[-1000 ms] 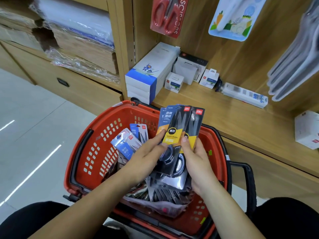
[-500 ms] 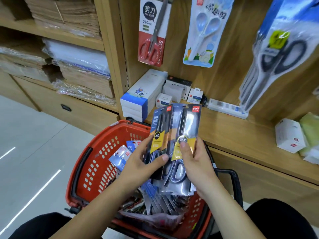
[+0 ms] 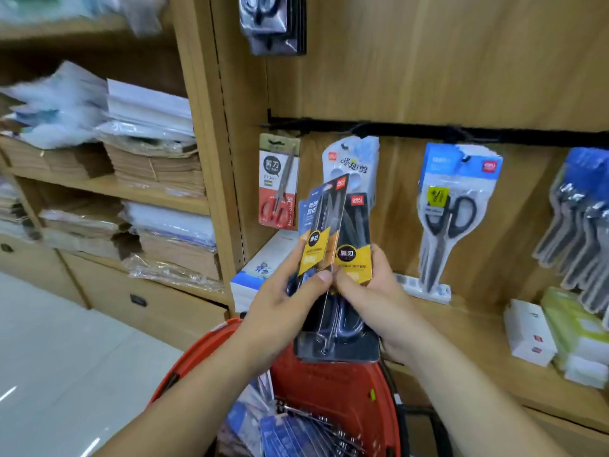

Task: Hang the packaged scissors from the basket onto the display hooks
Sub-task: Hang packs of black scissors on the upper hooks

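Both hands [image 3: 329,301] have lifted the scissor packs [image 3: 336,258] above the basket [image 3: 333,384].

Wooden shelving [image 3: 184,192]; pale glossy floor [image 3: 66,357]

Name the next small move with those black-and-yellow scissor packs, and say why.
Probably peel one pack off the bunch. Left hand and right hand both grip several scissor packs, fanned together above the basket, below the hook rail; a single pack should thread more easily.
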